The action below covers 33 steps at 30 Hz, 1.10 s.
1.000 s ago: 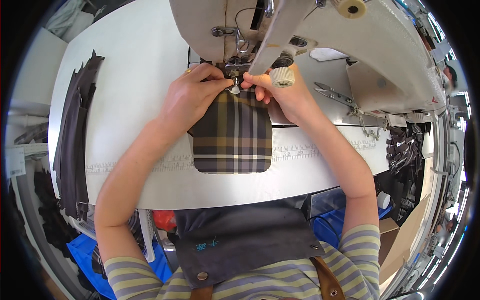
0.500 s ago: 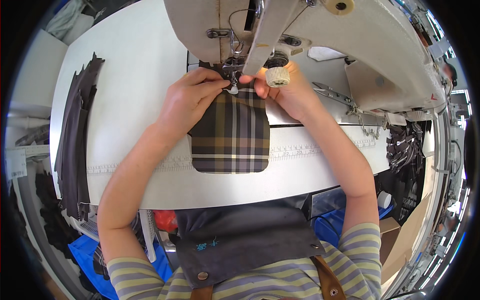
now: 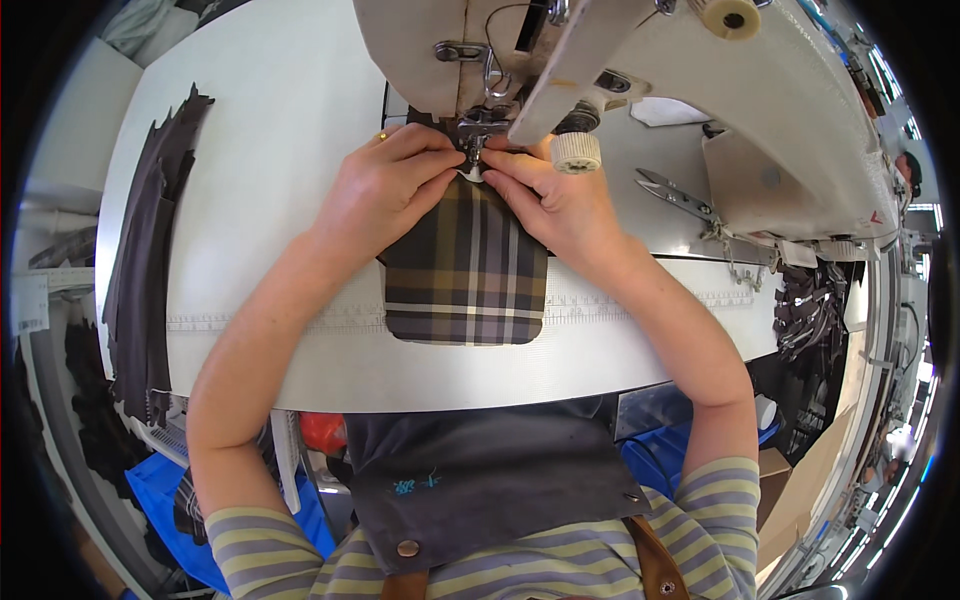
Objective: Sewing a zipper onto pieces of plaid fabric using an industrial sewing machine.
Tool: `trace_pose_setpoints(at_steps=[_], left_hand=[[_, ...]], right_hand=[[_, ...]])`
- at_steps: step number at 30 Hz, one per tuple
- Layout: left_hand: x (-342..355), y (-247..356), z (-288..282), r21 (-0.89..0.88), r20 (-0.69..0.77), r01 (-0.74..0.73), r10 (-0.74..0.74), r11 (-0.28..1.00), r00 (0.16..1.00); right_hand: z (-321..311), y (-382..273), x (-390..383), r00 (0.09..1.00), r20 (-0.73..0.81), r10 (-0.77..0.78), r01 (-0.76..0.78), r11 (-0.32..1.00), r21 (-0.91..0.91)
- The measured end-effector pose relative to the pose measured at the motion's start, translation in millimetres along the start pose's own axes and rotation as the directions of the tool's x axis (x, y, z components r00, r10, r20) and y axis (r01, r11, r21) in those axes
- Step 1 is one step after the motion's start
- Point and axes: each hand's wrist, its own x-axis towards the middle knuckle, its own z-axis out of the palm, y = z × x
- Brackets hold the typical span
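Note:
A plaid fabric piece (image 3: 465,270) in brown, black and grey, with rounded lower corners, lies flat on the white sewing table. Its upper end runs under the presser foot (image 3: 476,170) of a sewing machine (image 3: 640,90). On the left side of the foot, my left hand (image 3: 390,190) pinches the fabric's upper edge, thumb against fingers. My right hand (image 3: 560,200) is closed in a pinch at the foot's right side, fingertips on the fabric. The needle tip and the spot between my fingertips are too small to make out.
A stack of dark fabric strips (image 3: 155,250) lies along the table's left side. Thread snips (image 3: 675,195) rest right of the machine's needle area. A printed ruler strip (image 3: 270,322) crosses the table. Dark trimmings (image 3: 815,310) hang at the right edge; blue bins (image 3: 160,510) stand below.
My right hand has come from behind the machine's knob to the right of the presser foot and now pinches there. My left hand stays pinched beside the foot. The view has shifted slightly.

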Motion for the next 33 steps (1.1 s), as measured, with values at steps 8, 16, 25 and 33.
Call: trace_pose_setpoints(at_steps=[8, 16, 25, 33], left_hand=[[3, -2, 2, 0.028, 0.015, 0.027, -0.027, 0.999, 1.000], [6, -1, -2, -0.116, 0.060, 0.170, -0.164, 0.979, 0.985], [2, 1, 1, -0.279, 0.069, 0.413, -0.411, 0.867, 0.909], [18, -12, -7, -0.382, 0.238, 0.396, -0.325, 0.835, 0.915]], right_hand=[[2, -5, 11, 0.957, -0.007, -0.289, 0.264, 0.885, -0.384], [7, -2, 17, 0.953, -0.057, -0.298, 0.249, 0.874, -0.419], [-24, -38, -7, 0.972, 0.092, -0.218, 0.224, 0.972, -0.068], [-1, -69, -26, 0.929, 0.135, -0.346, 0.363, 0.921, -0.139]])
